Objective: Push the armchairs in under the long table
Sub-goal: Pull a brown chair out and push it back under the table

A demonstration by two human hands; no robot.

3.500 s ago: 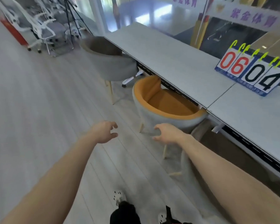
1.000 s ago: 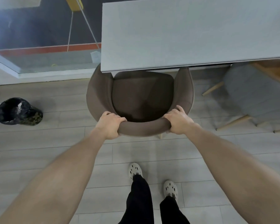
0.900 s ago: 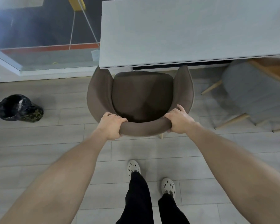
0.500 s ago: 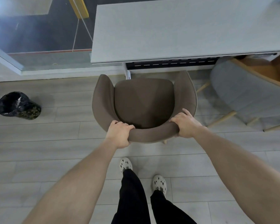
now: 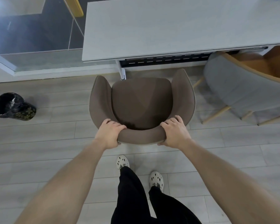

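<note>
A brown armchair stands on the floor in front of the long grey table, its seat fully clear of the table edge. My left hand grips the left part of its curved backrest and my right hand grips the right part. A white table leg stands just beyond the seat's front edge. A second armchair, grey outside and orange inside, sits to the right with its front part under the table.
A black bin with a dark liner stands on the floor at the left. A glass wall with a white base runs behind the table's left end. My feet are just behind the brown chair on pale floorboards.
The brown armchair has come back out from under the table edge toward me; one second ago its front was tucked beneath the tabletop. Both hands kept their grip on the backrest.
</note>
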